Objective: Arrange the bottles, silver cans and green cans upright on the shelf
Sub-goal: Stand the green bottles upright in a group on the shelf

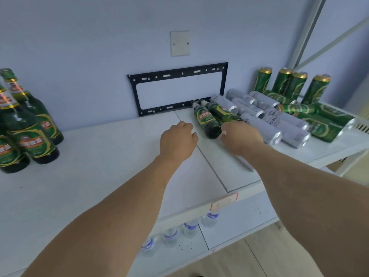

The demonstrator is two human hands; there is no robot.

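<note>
The right hand [240,136] curls its fingers round the base of a lying green bottle [223,114]; the left hand [177,139], loosely curled and holding nothing, hovers beside a second lying bottle [206,121]. Toppled silver cans [261,127] and green cans [321,124] crowd the shelf [99,166] behind, upright bottles [26,124] stand far left.

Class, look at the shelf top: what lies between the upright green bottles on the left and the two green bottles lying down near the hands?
In the head view, only bare white shelf lies between the upright bottles and the lying bottles, apart from the left hand reaching in beside the latter.
</note>
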